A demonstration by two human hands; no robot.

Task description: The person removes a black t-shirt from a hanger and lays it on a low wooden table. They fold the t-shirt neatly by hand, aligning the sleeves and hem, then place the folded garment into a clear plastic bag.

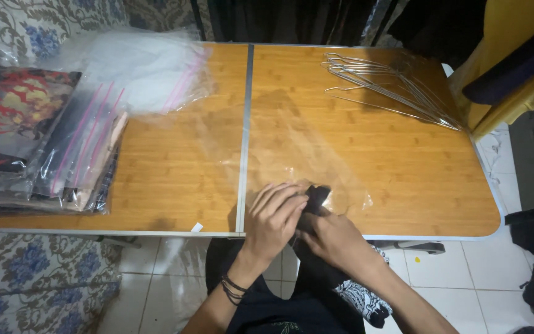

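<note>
Two hands at near table edge, centre. Left hand (274,218): fingers spread flat, pressing the mouth of a clear plastic bag (292,158) against the tabletop; dark cord bracelets at wrist. Right hand (335,238): closed around the end of a black garment (314,199), pushing it into the bag opening.

Step judged: start of bagging, only the garment's tip inside, the bulk hanging off the near edge with a white print visible lower right. Next move likely calls for a held-open mouth and an even feed of cloth, film being thin and apt to crumple.

Bag: transparent, glossy, wrinkled, lying flat toward far side, hard to trace at edges.
Garment: soft, matte, folded or bunched.
Folding table (403,179): honey-coloured wood-grain top, metal rim, centre seam.
Wire hangers (384,86): thin, silvery, bundled at far right.
Stack of bagged garments (38,142): far left, pink-strip closures, red-and-black print on top.
Loose empty bags (149,68): cloudy, piled at far left.
Floor: white tile.
</note>
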